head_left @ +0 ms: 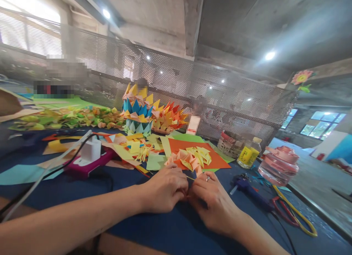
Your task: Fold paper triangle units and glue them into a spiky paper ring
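Observation:
My left hand (167,187) and my right hand (211,198) meet low over the dark blue tabletop, fingers pinched together. Between the fingertips is a small piece of peach paper (187,198), mostly hidden by them. A ring sits on a finger of my right hand. Just beyond the fingers lie folded peach paper pieces (183,159) and a pile of folded pale yellow paper pieces (202,155), on an orange paper sheet (220,159).
Folded-paper crowns (137,114) stand behind. Left are a magenta power strip (88,165) with cables and many small green-yellow folded pieces (74,117). On the right are a yellow-labelled bottle (249,154), a pink water bottle (279,165), a glue gun (253,192) and scissors (295,211).

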Demonstrator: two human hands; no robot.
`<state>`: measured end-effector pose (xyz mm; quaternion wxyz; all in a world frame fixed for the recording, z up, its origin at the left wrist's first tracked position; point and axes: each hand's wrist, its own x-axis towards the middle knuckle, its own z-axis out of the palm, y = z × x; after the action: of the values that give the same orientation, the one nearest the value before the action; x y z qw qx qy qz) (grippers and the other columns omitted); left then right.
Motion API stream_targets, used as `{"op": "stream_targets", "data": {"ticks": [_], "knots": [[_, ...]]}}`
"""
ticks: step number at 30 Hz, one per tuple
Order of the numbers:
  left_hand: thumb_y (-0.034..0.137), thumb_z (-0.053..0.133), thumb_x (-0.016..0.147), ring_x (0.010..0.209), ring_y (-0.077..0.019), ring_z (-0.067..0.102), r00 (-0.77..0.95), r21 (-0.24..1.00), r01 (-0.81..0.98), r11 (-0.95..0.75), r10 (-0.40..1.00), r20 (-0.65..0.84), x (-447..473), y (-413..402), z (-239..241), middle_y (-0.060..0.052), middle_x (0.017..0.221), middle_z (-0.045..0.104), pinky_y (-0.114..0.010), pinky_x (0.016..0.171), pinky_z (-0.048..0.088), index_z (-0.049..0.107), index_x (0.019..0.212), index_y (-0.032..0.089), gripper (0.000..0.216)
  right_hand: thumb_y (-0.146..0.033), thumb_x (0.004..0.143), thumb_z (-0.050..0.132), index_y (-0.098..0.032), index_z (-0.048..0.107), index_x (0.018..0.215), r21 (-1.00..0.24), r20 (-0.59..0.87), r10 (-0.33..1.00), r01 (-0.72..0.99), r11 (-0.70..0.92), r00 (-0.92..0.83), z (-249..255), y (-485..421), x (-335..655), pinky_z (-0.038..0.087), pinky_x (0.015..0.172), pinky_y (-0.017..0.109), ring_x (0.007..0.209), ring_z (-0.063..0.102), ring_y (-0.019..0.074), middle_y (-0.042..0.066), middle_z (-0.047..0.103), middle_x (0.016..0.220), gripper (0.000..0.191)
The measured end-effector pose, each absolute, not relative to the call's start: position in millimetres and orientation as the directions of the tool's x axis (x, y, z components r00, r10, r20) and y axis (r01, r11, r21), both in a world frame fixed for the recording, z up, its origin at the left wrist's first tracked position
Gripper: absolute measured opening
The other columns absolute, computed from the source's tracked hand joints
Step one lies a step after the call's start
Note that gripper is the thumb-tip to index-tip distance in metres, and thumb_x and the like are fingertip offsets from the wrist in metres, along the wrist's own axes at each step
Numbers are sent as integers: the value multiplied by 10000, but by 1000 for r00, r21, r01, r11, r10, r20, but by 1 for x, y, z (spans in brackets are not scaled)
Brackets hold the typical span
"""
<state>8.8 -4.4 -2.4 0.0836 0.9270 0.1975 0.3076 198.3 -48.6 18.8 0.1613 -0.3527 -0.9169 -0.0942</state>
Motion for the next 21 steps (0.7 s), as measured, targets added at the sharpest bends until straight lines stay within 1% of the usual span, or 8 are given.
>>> {"op": "stream_targets", "data": {"ticks": [3,8,13,18,21], "knots": [[56,599,738,742,-142,577,734,272,319,-908,418,534,9,-4,-3,1,715,627,-289,813,368,579,684,152,112,-187,880,506,-191,572,783,52,340,628,680,731,-700,19,-49,199,300,829,371,764,531,175,23,626,761,117],[46,586,732,735,-140,578,738,267,326,-907,421,528,9,-3,-3,2,706,624,-290,812,369,576,678,151,119,-198,889,509,-190,568,793,36,323,642,687,726,-695,19,-48,199,298,835,366,771,535,172,14,618,763,112],[58,590,742,732,-144,569,732,279,326,-903,428,530,9,-4,-3,2,700,619,-293,800,370,574,671,158,124,-172,872,527,-191,559,776,37,359,623,678,734,-695,17,-47,199,302,841,363,770,537,172,15,623,756,103],[119,685,687,721,-155,560,735,309,335,-890,451,506,8,-6,2,9,685,607,-308,799,368,553,649,160,144,-156,871,510,-190,552,747,56,363,620,680,731,-695,16,-47,199,315,810,354,746,534,170,18,617,741,135],[98,657,707,731,-156,561,728,301,345,-889,456,511,8,-6,2,2,703,614,-311,801,366,556,660,158,126,-165,887,503,-187,557,773,57,370,614,676,734,-698,16,-47,199,320,803,350,748,534,168,20,620,752,128]]}}
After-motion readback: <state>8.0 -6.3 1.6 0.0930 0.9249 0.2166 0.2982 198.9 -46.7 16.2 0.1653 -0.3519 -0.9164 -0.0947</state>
